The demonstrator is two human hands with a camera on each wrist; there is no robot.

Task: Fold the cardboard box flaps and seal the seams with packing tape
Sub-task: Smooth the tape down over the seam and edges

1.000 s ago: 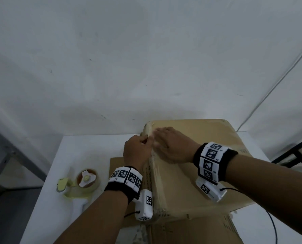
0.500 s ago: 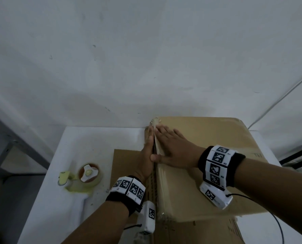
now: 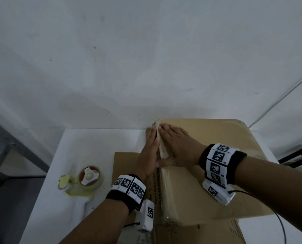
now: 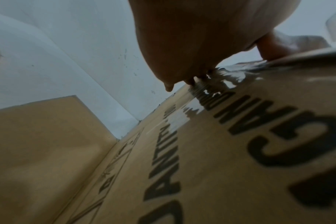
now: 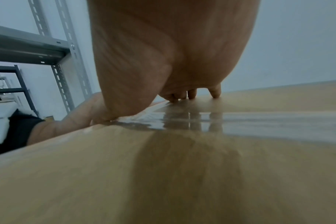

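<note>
Since earlier frame both hands flattened and slid farther along taped edge of cardboard box (image 3: 208, 173) on bench (image 3: 86, 143): left hand (image 3: 149, 155) against side, right hand (image 3: 179, 147) on top; left fingertips hidden.

Brown cardboard box (image 3: 208, 173) sits centre-right of frame on a white table (image 3: 86, 148). Right hand (image 3: 180, 147) lies flat on the box top near its left edge, fingers straight. Left hand (image 3: 149, 159) presses flat against the box's left side face. Glossy clear tape strip (image 3: 161, 150) runs along that edge between them. Yellow-green tape dispenser with brown roll (image 3: 84, 182) lies lower left, well apart from the box.
</note>
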